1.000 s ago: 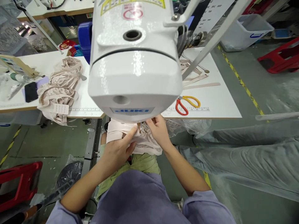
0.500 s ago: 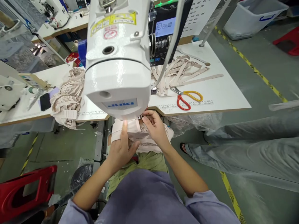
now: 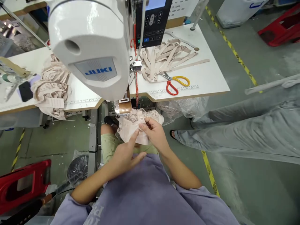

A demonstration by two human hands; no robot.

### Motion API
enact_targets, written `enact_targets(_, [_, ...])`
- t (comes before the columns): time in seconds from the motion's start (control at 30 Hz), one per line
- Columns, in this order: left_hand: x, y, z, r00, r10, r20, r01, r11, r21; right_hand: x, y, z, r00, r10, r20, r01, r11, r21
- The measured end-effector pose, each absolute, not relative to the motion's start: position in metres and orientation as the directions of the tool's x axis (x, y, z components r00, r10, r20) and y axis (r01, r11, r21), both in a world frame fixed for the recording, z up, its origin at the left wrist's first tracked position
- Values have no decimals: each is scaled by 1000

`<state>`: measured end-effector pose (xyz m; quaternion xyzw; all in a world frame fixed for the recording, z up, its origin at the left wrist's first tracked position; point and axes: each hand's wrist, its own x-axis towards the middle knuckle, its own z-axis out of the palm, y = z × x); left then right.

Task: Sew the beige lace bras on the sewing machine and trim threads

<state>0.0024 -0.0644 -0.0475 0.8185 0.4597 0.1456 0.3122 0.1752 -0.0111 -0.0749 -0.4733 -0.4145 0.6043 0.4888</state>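
A beige lace garment piece (image 3: 131, 126) hangs just below the white JUKI sewing machine head (image 3: 93, 47), over my lap. My right hand (image 3: 154, 134) is closed, pinching the fabric's right side between thumb and fingers. On the fabric's lower left edge rests my left hand (image 3: 126, 153), its index finger stretched up along the cloth and the other fingers spread. The needle area is hidden behind the machine head and a brass-coloured foot part (image 3: 124, 106).
On the white table (image 3: 211, 78) lie red-and-yellow scissors (image 3: 174, 83), a heap of beige straps (image 3: 164, 57) and, left, a pile of lace garments (image 3: 50, 87) beside a black phone (image 3: 24, 91). Another person's grey-trousered legs (image 3: 246, 125) stretch in from the right. Red stools stand at left and top right.
The view has shifted left and down. The fabric has come out from under the machine toward my lap, bunched, with both hands following it down.
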Motion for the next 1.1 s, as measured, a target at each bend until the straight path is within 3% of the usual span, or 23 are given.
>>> enact_targets(0.07, [-6,-59,-40,509,861,-14,645,-370,669,182,-14,-71,-112,979,-169,-138,-183,-973])
enact_targets(0.17, [-13,-46,-25,433,872,227,642,-475,601,188,-17,-65,-156,978,-136,12,-136,-991])
enact_targets(0.23, [-14,-34,-15,472,812,344,597,-581,553,190,-19,-60,-198,974,-110,114,-89,-990])
enact_targets(0.4, [-14,-4,-10,765,603,228,462,-760,458,191,-24,-52,-358,933,-40,318,82,-944])
enact_targets(0.53, [-27,4,-32,800,541,261,465,-833,300,193,-30,-61,-398,891,219,518,416,-748])
enact_targets(0.67, [-42,-11,-56,793,516,324,494,-856,152,193,-36,-77,-380,772,510,551,632,-545])
enact_targets(0.77, [-47,-23,-66,746,619,247,576,-785,227,192,-38,-84,-372,741,559,519,665,-538])
enact_targets(0.87, [-49,-28,-68,711,674,201,611,-734,297,191,-41,-86,-365,800,476,501,600,-624])
enact_targets(1.1, [-52,-27,-72,671,696,256,590,-710,385,191,-42,-83,-347,845,407,497,534,-684])
